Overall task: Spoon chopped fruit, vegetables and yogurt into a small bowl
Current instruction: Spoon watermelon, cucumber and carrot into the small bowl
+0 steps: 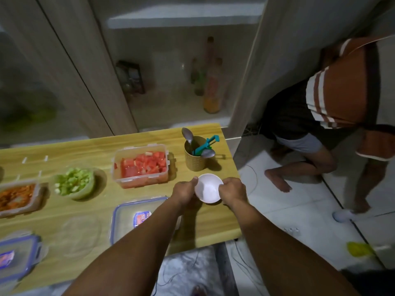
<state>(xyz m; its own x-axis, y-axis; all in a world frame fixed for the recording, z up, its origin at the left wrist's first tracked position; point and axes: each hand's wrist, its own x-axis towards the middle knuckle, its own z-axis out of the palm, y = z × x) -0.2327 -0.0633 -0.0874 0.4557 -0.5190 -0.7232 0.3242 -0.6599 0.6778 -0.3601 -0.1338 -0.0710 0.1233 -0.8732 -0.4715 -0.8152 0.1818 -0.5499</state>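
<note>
While both hands grip rim, left hand (185,191), right hand (232,190), small bowl (207,189) upright, mouth up, empty.

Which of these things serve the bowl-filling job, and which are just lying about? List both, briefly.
For the job:
small white bowl, held by left hand and right hand
container of red chopped fruit
bowl of green chopped pieces
tub of orange pieces
cup of spoons

Lying about:
container lid
clear round lid
bottles on the shelf
</note>
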